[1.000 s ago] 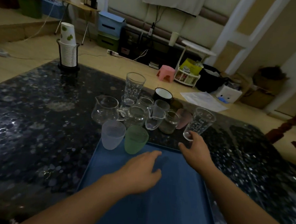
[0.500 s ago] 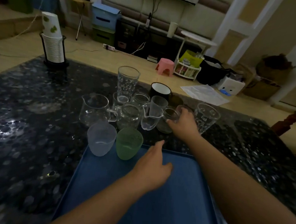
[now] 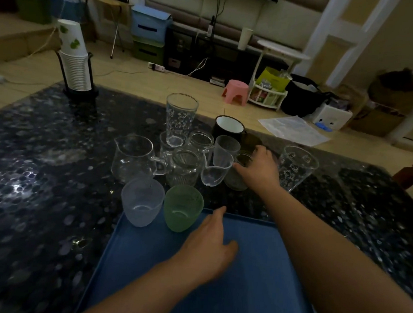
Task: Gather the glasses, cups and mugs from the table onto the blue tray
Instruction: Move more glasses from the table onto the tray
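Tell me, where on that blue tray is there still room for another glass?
Most of the blue tray is bare, right of the green cup and behind the left hand. Its far left corner holds the frosted cup. Beyond the tray, glasses crowd together.

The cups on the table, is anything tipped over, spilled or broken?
Nothing stands out. The glasses sit upright, crowded together beyond the tray, no spill or breakage visible. Only the frosted cup and green cup are at the tray's far edge. The room is dim, so fine cracks wouldn't show.

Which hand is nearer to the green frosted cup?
Left. The left hand hovers over the blue tray just right of the green frosted cup; the right hand is farther back, among the clear glasses.
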